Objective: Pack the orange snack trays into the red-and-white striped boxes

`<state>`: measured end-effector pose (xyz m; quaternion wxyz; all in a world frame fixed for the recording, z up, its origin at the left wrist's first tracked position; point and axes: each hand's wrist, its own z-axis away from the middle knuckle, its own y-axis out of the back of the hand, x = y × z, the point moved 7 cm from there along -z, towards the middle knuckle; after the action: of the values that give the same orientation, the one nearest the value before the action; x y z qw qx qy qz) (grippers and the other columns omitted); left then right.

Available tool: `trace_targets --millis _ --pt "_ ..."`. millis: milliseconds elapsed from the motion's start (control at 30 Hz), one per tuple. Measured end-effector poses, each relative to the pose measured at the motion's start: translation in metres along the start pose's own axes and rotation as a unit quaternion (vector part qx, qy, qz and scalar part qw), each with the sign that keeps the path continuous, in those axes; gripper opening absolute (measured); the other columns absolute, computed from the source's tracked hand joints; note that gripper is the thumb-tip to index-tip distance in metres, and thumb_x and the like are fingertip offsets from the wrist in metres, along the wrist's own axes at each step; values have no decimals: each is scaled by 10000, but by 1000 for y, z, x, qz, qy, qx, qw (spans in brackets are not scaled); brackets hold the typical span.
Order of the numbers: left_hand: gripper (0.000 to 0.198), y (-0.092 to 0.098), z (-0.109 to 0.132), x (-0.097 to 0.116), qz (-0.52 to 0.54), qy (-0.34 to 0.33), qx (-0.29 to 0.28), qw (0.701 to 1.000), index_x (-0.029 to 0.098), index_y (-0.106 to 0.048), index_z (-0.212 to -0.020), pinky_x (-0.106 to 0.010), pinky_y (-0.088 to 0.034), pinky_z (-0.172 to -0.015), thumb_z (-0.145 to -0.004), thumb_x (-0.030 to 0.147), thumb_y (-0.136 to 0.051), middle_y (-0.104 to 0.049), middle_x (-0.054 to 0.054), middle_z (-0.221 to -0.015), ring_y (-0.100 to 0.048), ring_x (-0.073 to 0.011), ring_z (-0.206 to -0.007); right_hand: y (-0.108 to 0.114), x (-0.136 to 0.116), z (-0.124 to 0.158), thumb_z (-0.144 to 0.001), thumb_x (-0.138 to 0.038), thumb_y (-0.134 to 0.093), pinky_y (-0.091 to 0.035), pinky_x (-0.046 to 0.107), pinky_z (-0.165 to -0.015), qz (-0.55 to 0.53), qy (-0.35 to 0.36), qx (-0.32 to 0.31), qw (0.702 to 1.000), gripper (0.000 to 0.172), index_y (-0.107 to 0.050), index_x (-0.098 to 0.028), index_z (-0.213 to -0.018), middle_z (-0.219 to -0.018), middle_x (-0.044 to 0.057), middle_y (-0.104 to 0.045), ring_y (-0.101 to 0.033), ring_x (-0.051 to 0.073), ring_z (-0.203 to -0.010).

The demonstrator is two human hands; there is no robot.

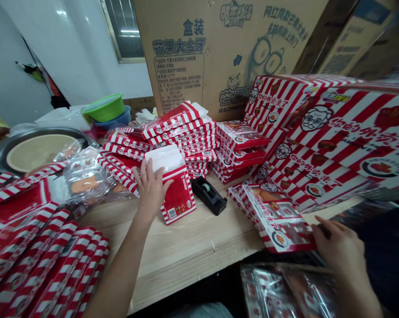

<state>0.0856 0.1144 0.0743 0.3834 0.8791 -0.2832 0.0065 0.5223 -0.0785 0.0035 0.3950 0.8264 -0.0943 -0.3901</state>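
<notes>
My left hand (151,187) reaches forward over the wooden table (186,247) and grips the left side of a red-and-white striped box (178,194) whose white top flap stands open. My right hand (340,249) is low at the right, fingers curled at the near corner of a flat striped box (275,218) that overhangs the table's front edge. A black tape dispenser (208,194) lies between the two boxes.
Stacks of striped boxes (193,132) fill the back of the table, with more at the left (47,260) and large ones at the right (345,137). Clear bagged items (83,181) lie left. A big cardboard carton (219,48) stands behind. Bowls (105,107) sit far left.
</notes>
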Motion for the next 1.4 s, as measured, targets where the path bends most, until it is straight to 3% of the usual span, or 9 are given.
trace_targets --millis 133,300,433,600,700,800,1033,1167,1400 --pt "164 8 10 19 -2 -35 -13 999 146 -621 -872 -656 -167 -1053 -820 299 -590 -448 -197 -1319 -317 -384 -1305 -7 -64 30 -774 -278 -593 -448 468 -868 -122 137 58 981 238 -710 -126 -915 -973 231 -655 -605 330 -959" --pt "59 38 42 58 43 -77 -15 996 185 -625 -867 -564 -283 -1059 -823 204 -591 -359 -118 -1383 -292 -322 -1314 -58 -181 101 -905 -237 -484 -381 429 -1005 -342 225 -143 901 318 -568 -253 -1210 -1230 92 -577 -503 225 -1173" --pt "131 49 62 57 87 -66 -20 994 202 -610 -945 -483 -341 -1054 -859 147 -528 -164 -58 -1509 -273 -291 -1345 -95 -229 136 -931 -233 -446 -334 398 -1053 -457 215 -245 827 443 -396 -289 -1368 -1383 70 -447 -409 202 -1270" --pt "256 57 72 23 266 51 73 960 251 -527 -1132 -416 -319 -1073 -913 155 -437 -282 -52 -1491 -284 -219 -1365 -98 -235 140 -863 -249 -569 -401 380 -973 -515 196 -182 814 332 -574 -282 -1192 -1138 76 -536 -501 215 -1117" --pt "354 50 84 -4 488 214 166 830 320 -407 -1297 -396 -426 -983 -948 325 -352 -350 -52 -1468 -460 -213 -1257 -93 -240 144 -851 -230 -579 -432 371 -934 -532 207 -196 797 324 -590 -285 -1170 -1129 82 -533 -519 215 -1085" --pt "440 23 93 -8 632 336 89 692 224 -566 -1193 -386 -467 -936 -923 460 -311 -512 -92 -1351 -539 -240 -1175 -89 -243 143 -874 -221 -539 -457 354 -898 -528 202 -222 794 294 -619 -289 -1149 -1114 72 -590 -554 207 -1051" --pt "439 11 91 1 686 346 -211 605 212 -635 -1142 -415 -448 -939 -713 295 -680 -685 -87 -1112 -619 -252 -1046 -84 -246 136 -910 -332 -493 -451 391 -926 -529 153 -305 777 243 -690 -272 -1039 -1106 61 -663 -588 227 -1048" --pt "226 17 79 4 670 311 -256 623 229 -738 -900 -399 -445 -934 -726 151 -616 -710 -58 -1059 -641 -218 -997 -84 -251 138 -915 -285 -510 -378 454 -1023 -608 105 -375 692 488 -365 -390 -1369 -1380 23 -478 -486 213 -1225" --pt "261 18 77 0 646 268 -160 697 184 -672 -538 -421 -465 -889 -663 32 -502 -677 -60 -1117 -620 -239 -1025 -75 -261 131 -804 -364 -658 -425 476 -971 -554 188 -398 707 126 -750 -289 -847 -1266 47 -581 -555 272 -1130"
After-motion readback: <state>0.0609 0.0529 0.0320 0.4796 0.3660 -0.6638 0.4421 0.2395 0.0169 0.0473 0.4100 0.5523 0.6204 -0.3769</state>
